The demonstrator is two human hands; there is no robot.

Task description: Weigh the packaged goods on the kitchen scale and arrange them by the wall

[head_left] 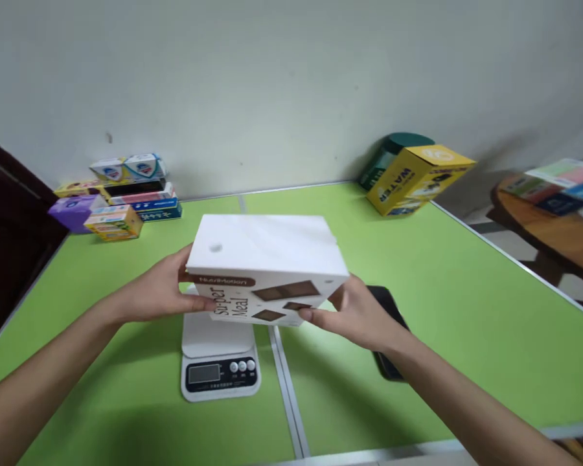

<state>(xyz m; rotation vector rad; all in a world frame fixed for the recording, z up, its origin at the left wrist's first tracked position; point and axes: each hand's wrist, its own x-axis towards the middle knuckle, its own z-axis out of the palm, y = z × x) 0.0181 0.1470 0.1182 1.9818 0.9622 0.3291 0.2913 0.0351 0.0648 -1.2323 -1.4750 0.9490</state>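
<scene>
Flat green tabletop (466, 336), pale wall (282, 97) behind. Our left hand (160, 288), right hand (357, 317) closed round opposite ends of white printed rectangular box (267, 249), partly hiding white digital scale (218, 342).

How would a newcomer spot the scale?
On the green table, find the white printed box. Just below it, left of the pale seam, lies the scale. Unlike the black object at right, it is white, with a display and three round buttons.

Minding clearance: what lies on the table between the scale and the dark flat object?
In the head view, only a grey strip and green tabletop show; the white box hides part.
</scene>
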